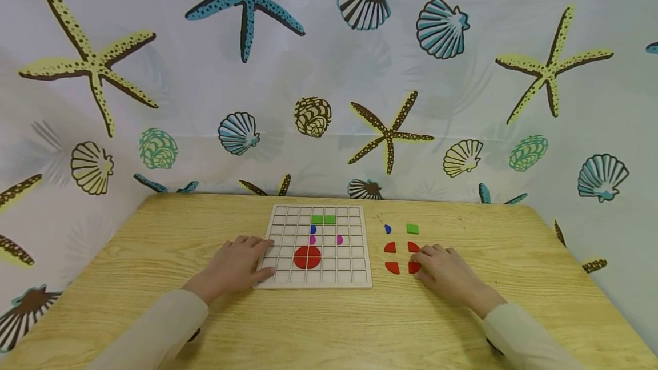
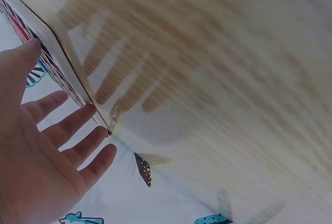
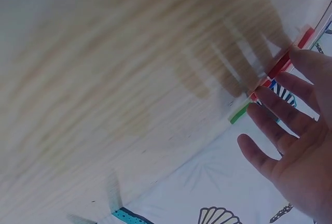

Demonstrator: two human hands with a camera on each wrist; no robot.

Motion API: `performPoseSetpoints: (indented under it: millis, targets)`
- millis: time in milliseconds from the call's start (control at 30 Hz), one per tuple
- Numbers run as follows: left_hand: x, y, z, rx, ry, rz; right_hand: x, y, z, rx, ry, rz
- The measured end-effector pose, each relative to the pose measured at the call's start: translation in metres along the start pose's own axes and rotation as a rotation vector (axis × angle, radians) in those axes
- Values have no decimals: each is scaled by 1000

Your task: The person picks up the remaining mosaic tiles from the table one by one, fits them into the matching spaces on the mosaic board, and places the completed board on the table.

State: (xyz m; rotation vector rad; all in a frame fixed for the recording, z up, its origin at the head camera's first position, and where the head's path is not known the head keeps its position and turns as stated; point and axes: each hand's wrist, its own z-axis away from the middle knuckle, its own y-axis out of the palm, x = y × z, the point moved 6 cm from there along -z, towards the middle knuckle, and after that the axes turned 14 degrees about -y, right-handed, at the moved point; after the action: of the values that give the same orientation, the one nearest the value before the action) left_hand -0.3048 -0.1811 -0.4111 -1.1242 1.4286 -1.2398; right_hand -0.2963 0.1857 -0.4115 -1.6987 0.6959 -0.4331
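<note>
A pale grid board (image 1: 354, 261) lies flat on the table. My left hand (image 1: 233, 264) rests at its left edge, thumb and index fingertip touching the rim, fingers spread. On the board are a red disc of quarter pieces (image 1: 300, 251), two green squares (image 1: 317, 220), a blue half-circle (image 1: 313, 229) and two magenta half-circles (image 1: 340, 240). To the board's right, my right hand (image 1: 444, 270) is at two red quarter-circles, its fingertips by the upper one (image 1: 413, 247) and its thumb by the lower one (image 1: 413, 267). In the right wrist view its fingers are loosely extended; the thumb meets a red piece (image 3: 280, 66).
Two more red quarter-circles (image 1: 392, 268) lie between the board and my right hand. Behind them are a loose blue half-circle (image 1: 388, 229) and a green piece (image 1: 412, 228). A shell-and-starfish curtain (image 1: 303, 67) stands behind the wooden table (image 1: 329, 324) and along its sides.
</note>
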Motion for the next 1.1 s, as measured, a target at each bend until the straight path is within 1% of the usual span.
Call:
performPoseSetpoints:
  millis: [233,400,567,867,1100]
  targets:
    - [2,3,0,5,8,5,2,0,-2,-1,-14,-3]
    - [2,3,1,5,20,8,2,1,-4,13,-2,-22]
    - [1,2,2,-4,29,12,1,2,-5,9,7,-31]
    - [2,3,1,-9,35,11,0,3,-5,13,-1,-28]
    - [2,4,1,-12,38,17,-1,1,-7,31,7,-56]
